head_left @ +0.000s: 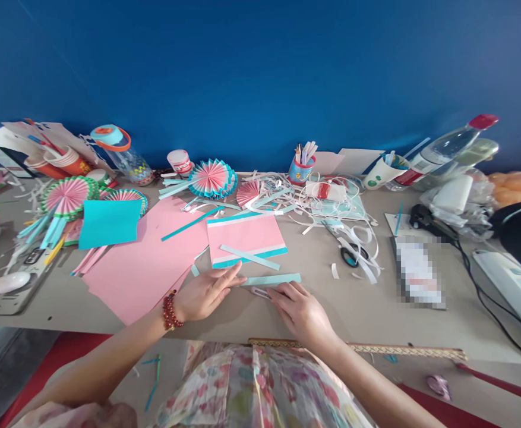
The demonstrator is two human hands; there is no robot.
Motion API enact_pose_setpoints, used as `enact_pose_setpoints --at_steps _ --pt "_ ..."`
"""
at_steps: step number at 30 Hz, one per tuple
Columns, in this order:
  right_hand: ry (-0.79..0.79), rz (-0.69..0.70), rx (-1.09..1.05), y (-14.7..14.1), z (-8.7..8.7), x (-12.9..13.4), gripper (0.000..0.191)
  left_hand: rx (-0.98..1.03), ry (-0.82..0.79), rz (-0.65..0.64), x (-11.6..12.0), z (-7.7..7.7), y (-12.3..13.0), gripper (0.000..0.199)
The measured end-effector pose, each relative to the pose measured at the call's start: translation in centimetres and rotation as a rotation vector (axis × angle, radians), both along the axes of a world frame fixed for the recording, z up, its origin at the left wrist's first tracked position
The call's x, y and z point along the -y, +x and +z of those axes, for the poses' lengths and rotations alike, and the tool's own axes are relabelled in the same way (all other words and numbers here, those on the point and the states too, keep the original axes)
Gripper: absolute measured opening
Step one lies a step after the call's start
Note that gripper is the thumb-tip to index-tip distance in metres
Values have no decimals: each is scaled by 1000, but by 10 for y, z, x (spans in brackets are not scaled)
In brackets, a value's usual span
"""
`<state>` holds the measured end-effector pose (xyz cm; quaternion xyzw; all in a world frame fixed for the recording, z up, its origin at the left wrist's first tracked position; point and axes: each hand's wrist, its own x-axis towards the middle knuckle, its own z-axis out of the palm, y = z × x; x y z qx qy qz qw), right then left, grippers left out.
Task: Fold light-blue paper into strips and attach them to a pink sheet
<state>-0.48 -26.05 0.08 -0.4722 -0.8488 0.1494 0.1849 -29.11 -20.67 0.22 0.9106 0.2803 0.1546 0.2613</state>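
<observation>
My left hand [204,292], with a red bead bracelet at its wrist, rests with fingers stretched out at the left end of a pale blue paper strip [278,279]. Just below that strip, my right hand [302,312] is closed around a small slim white-and-pink tool [260,292]; its exact kind is unclear and its rear part is hidden by the fingers. Beyond both hands lies a pink paper rectangle [246,235] edged with white and blue bands. Another pale strip [250,257] lies slanted across its lower edge. Large pink sheets [153,261] spread to the left.
Scissors [353,254] lie among curled white paper scraps [362,232] on the right. Folded paper rosettes [211,178], a pencil cup [302,169] and bottles [447,148] stand along the blue wall. A phone-like device [420,273] and a power strip [514,291] are further right.
</observation>
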Motion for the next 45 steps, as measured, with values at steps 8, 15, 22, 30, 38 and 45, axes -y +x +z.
enact_pose_setpoints --at_steps 8,15,22,30,38,45 --pt "42 19 -5 1 1 -3 27 17 200 -114 -28 11 4 55" --pt "40 20 -10 0 6 -3 27 -103 290 -288 -58 2 11 31" --pt "45 10 -10 0 5 -2 25 -118 285 -300 -61 -4 8 33" --pt "60 25 -19 -1 6 -1 25 -126 284 -296 -62 -5 5 36" --pt "82 22 -11 -4 3 1 27 -120 233 -280 -62 -5 5 40" --pt "75 40 -1 -6 6 0 26 -173 219 -282 -63 -4 4 47"
